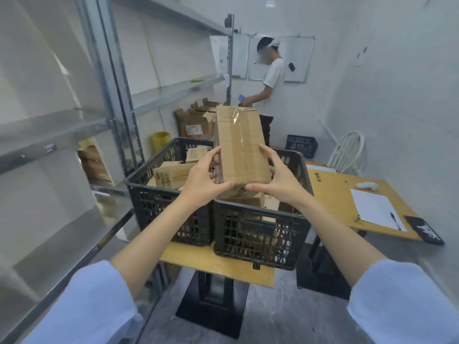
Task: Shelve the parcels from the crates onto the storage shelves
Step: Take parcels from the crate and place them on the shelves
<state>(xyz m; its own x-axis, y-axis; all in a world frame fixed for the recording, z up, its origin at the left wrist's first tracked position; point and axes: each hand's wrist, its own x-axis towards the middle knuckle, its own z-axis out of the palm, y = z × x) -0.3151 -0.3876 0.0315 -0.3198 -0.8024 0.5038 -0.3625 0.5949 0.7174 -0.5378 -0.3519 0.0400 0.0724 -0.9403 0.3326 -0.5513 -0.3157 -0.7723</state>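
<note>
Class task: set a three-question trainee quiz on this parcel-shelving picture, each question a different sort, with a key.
1. True or false: the left hand and right hand grip the cardboard parcel over the black crates.
2. The metal shelves stand: A) on the person's left B) on the person's right C) beneath the table.
3. Fill in: a ___ lies on the white sheet on the table.
Key: 1 true; 2 A; 3 pen.
</note>
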